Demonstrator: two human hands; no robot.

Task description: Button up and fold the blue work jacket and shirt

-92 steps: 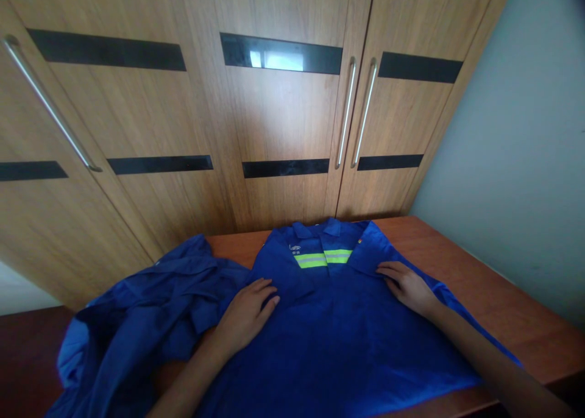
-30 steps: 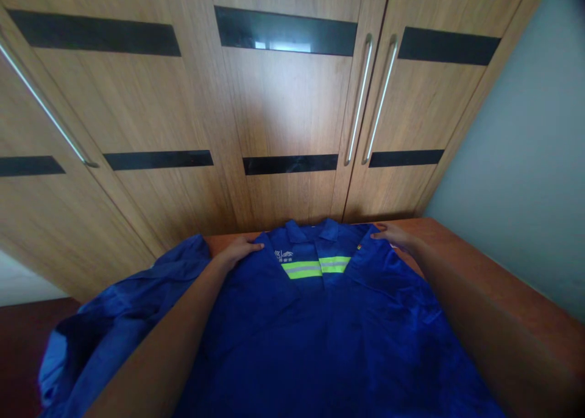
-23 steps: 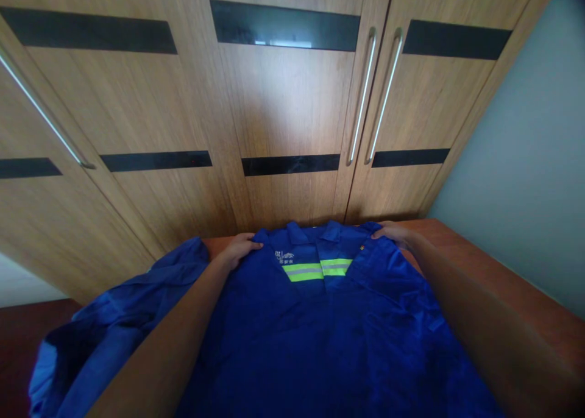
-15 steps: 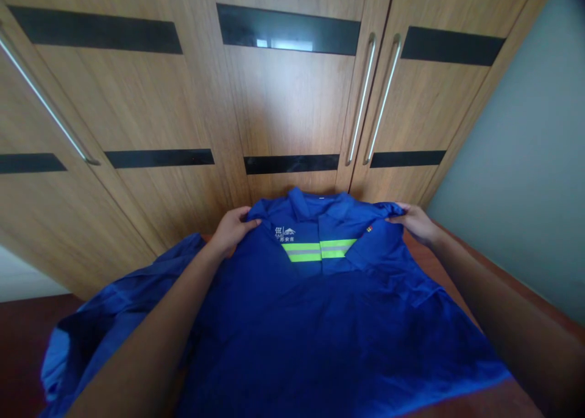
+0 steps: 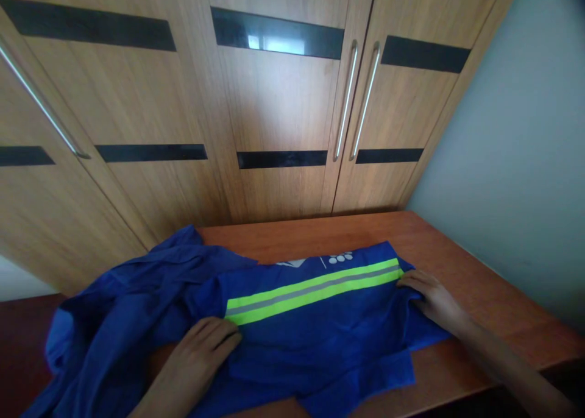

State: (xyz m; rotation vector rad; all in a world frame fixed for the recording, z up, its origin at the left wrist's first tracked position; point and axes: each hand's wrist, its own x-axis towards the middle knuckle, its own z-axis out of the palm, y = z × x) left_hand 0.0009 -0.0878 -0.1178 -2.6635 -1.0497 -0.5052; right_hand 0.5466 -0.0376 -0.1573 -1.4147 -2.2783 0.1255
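Observation:
A blue work jacket lies folded over on the wooden surface in front of me. Its yellow-green and grey reflective band faces up, and white print shows upside down along the fold behind it. At the band's left end, my left hand is closed on the cloth, fingers together. On the other side, my right hand pinches the jacket's edge by the band's right end. The collar and the front of the jacket are hidden from view.
More crumpled blue cloth is heaped on the left, against the jacket. The reddish wooden surface meets a wooden wardrobe with metal handles at the back. A pale wall stands on the right.
The jacket was held up by both shoulders with its front and collar showing. It has come down and folded over, band side up, and both hands are lower and nearer me.

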